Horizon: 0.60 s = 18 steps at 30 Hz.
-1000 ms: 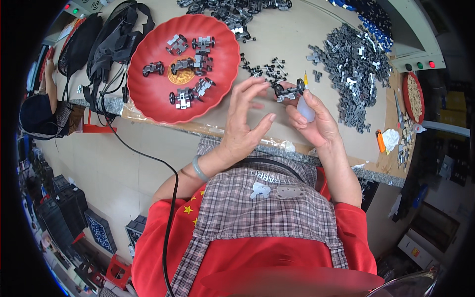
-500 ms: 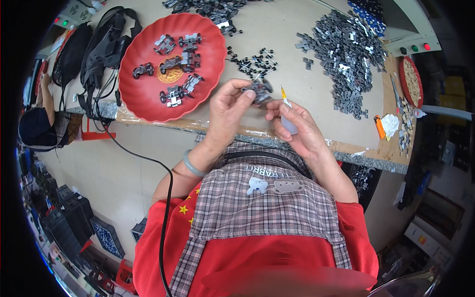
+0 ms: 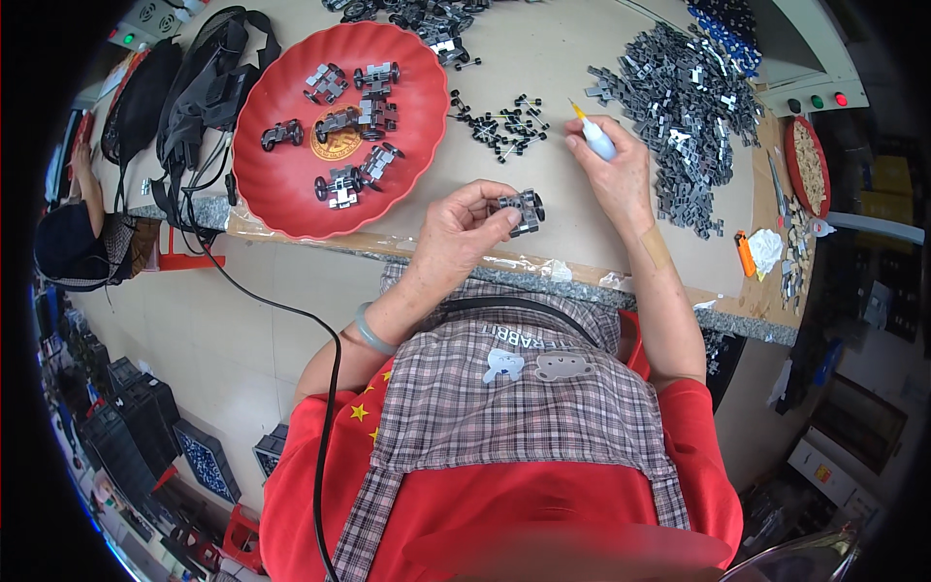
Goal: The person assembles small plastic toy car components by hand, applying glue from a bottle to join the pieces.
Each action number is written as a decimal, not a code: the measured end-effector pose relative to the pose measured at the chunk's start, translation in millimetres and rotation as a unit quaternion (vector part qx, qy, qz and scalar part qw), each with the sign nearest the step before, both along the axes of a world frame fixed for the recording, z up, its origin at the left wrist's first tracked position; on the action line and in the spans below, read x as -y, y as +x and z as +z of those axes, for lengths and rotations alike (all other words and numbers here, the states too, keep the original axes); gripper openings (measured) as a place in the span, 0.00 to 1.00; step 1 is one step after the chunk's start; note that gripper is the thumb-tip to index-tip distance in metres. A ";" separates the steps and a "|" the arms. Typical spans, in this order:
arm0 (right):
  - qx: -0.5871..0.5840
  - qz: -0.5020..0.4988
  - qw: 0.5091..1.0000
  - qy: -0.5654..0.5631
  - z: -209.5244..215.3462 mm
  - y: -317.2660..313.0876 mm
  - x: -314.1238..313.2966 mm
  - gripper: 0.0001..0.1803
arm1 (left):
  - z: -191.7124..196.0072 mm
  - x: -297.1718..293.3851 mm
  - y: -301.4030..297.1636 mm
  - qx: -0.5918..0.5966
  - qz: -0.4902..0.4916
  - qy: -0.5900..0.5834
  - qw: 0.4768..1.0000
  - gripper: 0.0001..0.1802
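Note:
Near the table's front edge, my left hand (image 3: 465, 228) pinches a small grey toy car chassis (image 3: 525, 210) with black wheels. My right hand (image 3: 617, 165) is closed round a white glue bottle (image 3: 597, 142) whose yellow nozzle points up and left. Beyond my hands lies a loose cluster of wheel axles (image 3: 499, 126), black at the ends. To the right of the glue bottle spreads a big heap of small grey plastic parts (image 3: 679, 107). At the left stands a red scalloped tray (image 3: 281, 82), with several similar wheeled chassis (image 3: 339, 186) in it.
More chassis (image 3: 417, 15) are piled at the far edge. A black bag (image 3: 208, 107) lies left of the tray, and a black cable (image 3: 291, 308) hangs across my left arm. An orange lighter (image 3: 745, 254) and a red bowl (image 3: 819, 184) are at the right. Another person (image 3: 78, 242) sits far left.
My right hand has moved up and right with the glue bottle, away from the chassis. My left hand has come slightly lower and right, still holding the chassis.

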State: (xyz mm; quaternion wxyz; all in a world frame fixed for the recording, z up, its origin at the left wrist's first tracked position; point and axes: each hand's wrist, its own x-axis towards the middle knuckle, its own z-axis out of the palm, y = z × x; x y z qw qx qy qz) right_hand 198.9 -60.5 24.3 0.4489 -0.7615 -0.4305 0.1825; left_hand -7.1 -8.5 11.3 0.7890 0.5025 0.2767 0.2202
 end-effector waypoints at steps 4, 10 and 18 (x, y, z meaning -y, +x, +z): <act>0.106 0.067 0.991 0.042 -3.1 0.2 -18.9 0.07 | -0.9 2.4 -0.9 0.014 -0.011 -0.004 1.000 0.12; 0.170 0.127 0.977 0.023 -7.9 5.4 -27.5 0.06 | 2.5 -0.1 -3.0 0.011 -0.040 0.008 0.999 0.13; 0.098 0.127 0.987 0.004 3.1 14.4 -9.4 0.07 | 5.7 0.7 2.0 -0.010 -0.001 0.047 0.999 0.11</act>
